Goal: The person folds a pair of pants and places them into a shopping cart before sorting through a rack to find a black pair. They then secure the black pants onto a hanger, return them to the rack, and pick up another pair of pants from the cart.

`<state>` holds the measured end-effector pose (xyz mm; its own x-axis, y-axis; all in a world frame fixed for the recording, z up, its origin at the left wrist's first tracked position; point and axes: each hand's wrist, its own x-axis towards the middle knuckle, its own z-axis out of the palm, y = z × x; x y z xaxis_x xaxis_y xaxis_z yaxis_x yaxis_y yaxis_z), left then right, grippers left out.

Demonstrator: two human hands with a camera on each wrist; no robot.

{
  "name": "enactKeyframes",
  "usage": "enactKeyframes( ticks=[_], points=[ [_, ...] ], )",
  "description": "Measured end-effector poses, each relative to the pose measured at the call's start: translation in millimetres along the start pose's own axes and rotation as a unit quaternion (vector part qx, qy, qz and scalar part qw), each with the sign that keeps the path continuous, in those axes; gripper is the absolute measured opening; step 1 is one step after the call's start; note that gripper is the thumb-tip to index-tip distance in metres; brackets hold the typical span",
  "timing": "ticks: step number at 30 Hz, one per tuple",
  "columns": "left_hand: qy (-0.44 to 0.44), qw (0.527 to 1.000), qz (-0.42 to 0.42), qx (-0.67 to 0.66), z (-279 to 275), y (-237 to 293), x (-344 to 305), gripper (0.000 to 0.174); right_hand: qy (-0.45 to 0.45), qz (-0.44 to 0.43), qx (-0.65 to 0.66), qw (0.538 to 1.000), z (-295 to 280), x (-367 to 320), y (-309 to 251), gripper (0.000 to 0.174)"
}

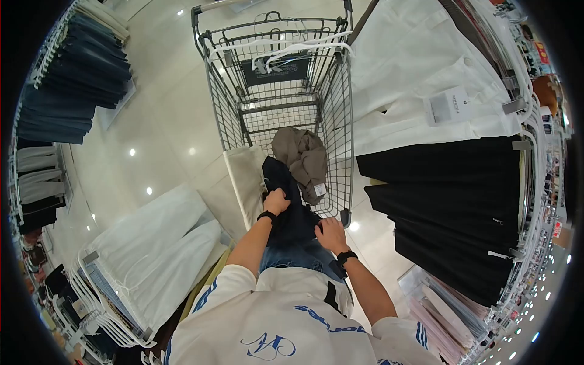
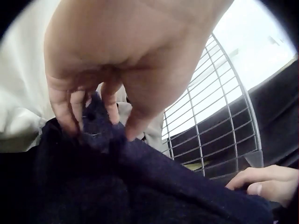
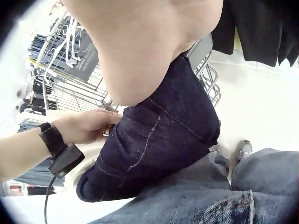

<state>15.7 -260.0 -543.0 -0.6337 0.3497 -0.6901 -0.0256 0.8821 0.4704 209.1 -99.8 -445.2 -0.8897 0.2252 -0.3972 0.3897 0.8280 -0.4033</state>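
Dark navy jeans (image 1: 281,226) with pale seam stitching lie draped over the near end of the shopping cart (image 1: 351,128), in front of the person's lap. My left hand (image 1: 277,202) pinches their upper edge; in the left wrist view its fingers and thumb (image 2: 135,122) are curled about a raised corner of the dark cloth. On the other side, my right hand (image 1: 332,235) grips the jeans' edge, its thumb and bent fingers showing at the lower right of the left wrist view. A crumpled brown garment (image 1: 299,153) with a white tag lies in the cart beyond.
Folded cream cloth (image 1: 242,185) hangs over the cart's left side. White hangers (image 1: 286,50) rest across its far end. Racks flank the cart: white trousers (image 1: 420,73) and black trousers (image 1: 453,207) at right, more white trousers (image 1: 155,243) at left. Glossy tile floor (image 1: 164,115) lies between.
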Motion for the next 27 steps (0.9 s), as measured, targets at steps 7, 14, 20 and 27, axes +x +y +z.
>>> enactKeyframes(
  ticks=[7,14,20,27],
  points=[
    [-0.051,0.996,0.045,-0.054,-25.1,22.4,3.1,0.025,-0.053,0.030,0.000,0.998,-17.5,16.0,11.1,0.037],
    [-0.122,0.928,0.302,-0.181,-107.8,97.7,-81.3,0.024,-0.160,0.317,0.662,0.660,-82.8,66.0,-27.2,0.058],
    [-0.213,0.892,0.378,-0.126,-142.4,147.5,-169.7,0.025,-0.219,0.225,0.577,0.754,-127.2,82.2,-64.9,0.030],
    [0.075,0.901,0.344,-0.255,-194.3,133.4,-180.8,0.053,-0.211,0.062,0.314,0.924,-199.1,67.6,-85.4,0.043]
  ],
)
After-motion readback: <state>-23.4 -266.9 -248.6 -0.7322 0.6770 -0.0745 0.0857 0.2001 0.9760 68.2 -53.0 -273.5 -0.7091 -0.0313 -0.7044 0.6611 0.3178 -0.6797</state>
